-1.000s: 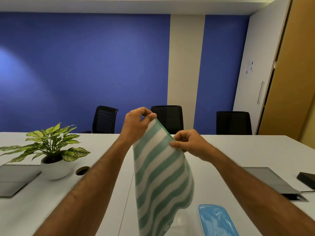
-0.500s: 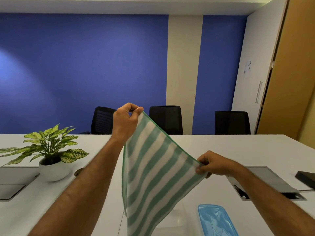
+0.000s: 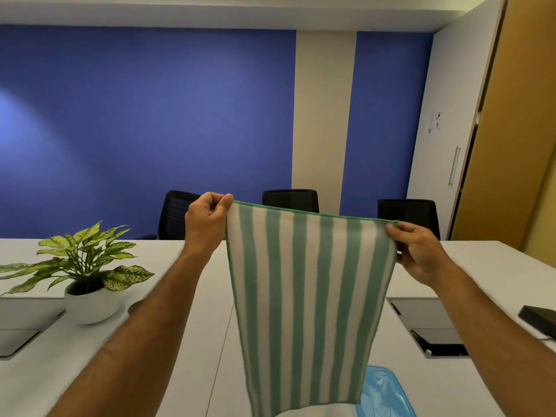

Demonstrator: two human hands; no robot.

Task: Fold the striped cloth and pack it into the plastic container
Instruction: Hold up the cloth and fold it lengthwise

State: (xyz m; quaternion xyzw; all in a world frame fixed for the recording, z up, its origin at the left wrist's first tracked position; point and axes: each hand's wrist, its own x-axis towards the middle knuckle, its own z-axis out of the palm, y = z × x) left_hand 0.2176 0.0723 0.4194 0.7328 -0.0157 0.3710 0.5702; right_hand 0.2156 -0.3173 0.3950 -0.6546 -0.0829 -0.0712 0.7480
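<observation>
- The striped cloth is held up in the air over the table, spread flat and hanging with its stripes running vertically.
- Its upper corner at about 10 o'clock is pinched by the left hand; the corner at about 2 o'clock is gripped by the right hand, fingers closed on the hem.
- A second ago the two hands were close together and the cloth hung bunched; half a second ago the right hand had been drawn down and outward, with the top edge slanted. Now the hands are well apart and the top edge is stretched nearly level.
- From this it is judged that the cloth has been opened out and no fold has yet been made, so the folding step is only being prepared.
- A blue plastic piece is seen at about 5 o'clock, low in the frame and partly hidden behind the cloth's lower edge; it may be the container's lid, though this cannot be told for certain.
- A potted plant stands on the table at 9 o'clock, well apart from the cloth.
</observation>
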